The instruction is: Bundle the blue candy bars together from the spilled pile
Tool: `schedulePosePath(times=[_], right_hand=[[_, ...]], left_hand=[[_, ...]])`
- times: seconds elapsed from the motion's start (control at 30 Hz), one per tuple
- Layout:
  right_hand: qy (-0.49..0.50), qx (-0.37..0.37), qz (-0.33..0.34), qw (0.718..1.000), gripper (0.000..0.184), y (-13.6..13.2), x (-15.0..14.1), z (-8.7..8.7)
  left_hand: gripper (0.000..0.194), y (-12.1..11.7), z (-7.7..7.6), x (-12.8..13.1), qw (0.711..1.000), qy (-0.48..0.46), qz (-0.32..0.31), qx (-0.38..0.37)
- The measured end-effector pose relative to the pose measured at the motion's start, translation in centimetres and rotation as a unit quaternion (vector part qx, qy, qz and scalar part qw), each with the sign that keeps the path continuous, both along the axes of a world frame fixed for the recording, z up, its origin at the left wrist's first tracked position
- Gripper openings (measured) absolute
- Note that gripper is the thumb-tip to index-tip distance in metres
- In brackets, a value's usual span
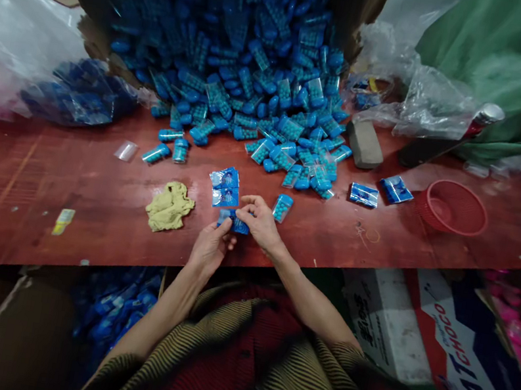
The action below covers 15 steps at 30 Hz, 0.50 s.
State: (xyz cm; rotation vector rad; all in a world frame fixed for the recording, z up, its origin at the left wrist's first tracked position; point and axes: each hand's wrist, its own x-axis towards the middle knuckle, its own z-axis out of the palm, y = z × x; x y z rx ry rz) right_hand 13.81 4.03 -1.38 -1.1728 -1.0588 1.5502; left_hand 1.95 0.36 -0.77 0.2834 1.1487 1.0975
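My left hand (211, 244) pinches a small blue printed card (227, 216) near the table's front edge. My right hand (260, 223) has its thumb and forefinger closed on the other end of the blue printed pieces, so both hands meet there. Just beyond them lie several more blue printed cards (224, 188), slightly fanned. To the right of my right hand rests a small clear bottle of blue beads (282, 207) with a blue cap. A crumpled yellow cloth (170, 207) sits left of my hands.
A large heap of blue bead bottles (258, 88) spills from a torn carton at the back. On the right are a grey block (365, 144), two blue card stacks (364, 195) and a red basket (455, 208). A yellow-white tag (63, 222) lies left.
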Motion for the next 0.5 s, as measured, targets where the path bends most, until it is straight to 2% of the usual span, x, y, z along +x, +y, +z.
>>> schedulePosePath(times=[0.2, 0.3, 0.37, 0.43, 0.5], right_hand=[[-0.062, 0.041, -0.002, 0.997, 0.024, 0.1, -0.1, -0.5], [-0.077, 0.068, 0.022, 0.994, 0.026, -0.1, 0.2, 0.0], [-0.123, 0.118, 0.027, 0.985, 0.027, -0.1, 1.3, 0.5], [-0.241, 0.185, 0.016, 0.952, 0.028, 0.2, 3.2, 0.8], [-0.403, 0.230, 0.038, 0.885, 0.033, 0.6, 5.7, 0.8]], left_hand=[[0.035, 0.0, -0.4, -0.5, 1.000, -0.010, -0.021, 0.020], [0.029, -0.1, -0.6, -0.4, 1.000, -0.018, -0.003, -0.014], [0.026, -0.1, -0.4, -0.3, 0.998, -0.032, 0.017, -0.061], [0.023, -0.1, -0.1, -0.3, 0.993, -0.051, 0.031, -0.103], [0.022, -0.1, 0.3, -0.3, 0.988, -0.072, 0.034, -0.129]])
